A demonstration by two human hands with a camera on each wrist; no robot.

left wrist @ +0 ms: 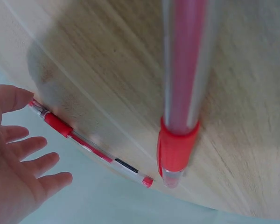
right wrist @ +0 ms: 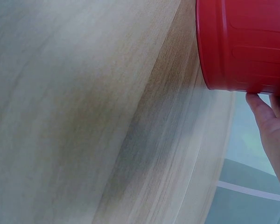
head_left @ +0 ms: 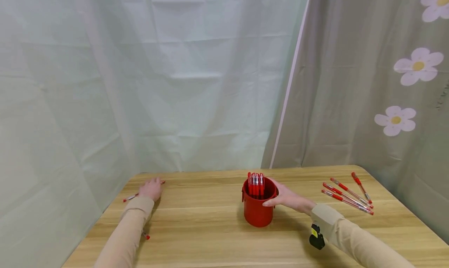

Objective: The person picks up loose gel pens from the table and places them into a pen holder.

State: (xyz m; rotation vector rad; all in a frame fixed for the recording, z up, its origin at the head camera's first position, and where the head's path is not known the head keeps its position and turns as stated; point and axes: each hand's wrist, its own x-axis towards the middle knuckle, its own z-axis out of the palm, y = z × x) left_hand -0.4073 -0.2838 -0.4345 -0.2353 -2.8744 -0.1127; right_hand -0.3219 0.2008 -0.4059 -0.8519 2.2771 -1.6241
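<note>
At the left side of the table my left hand [head_left: 151, 189] is over a red gel pen [head_left: 130, 198]. In the left wrist view its fingers are spread, and the thumb reaches one end of that pen [left wrist: 58, 125]. A second red pen [left wrist: 178, 144] lies nearer the wrist; in the head view mostly the forearm hides it, leaving a red end [head_left: 147, 236]. My right hand [head_left: 289, 197] holds a red pen cup [head_left: 257, 213] by its right side, thumb at the front of the rim. Several red pens [head_left: 256, 185] stand upright inside the cup.
Several more red pens [head_left: 345, 199] lie on the right of the wooden table [head_left: 200, 221], one of them [head_left: 361, 187] apart from the others. A pale curtain [head_left: 210, 84] hangs behind the table. A small black device [head_left: 317, 238] is on the right wrist.
</note>
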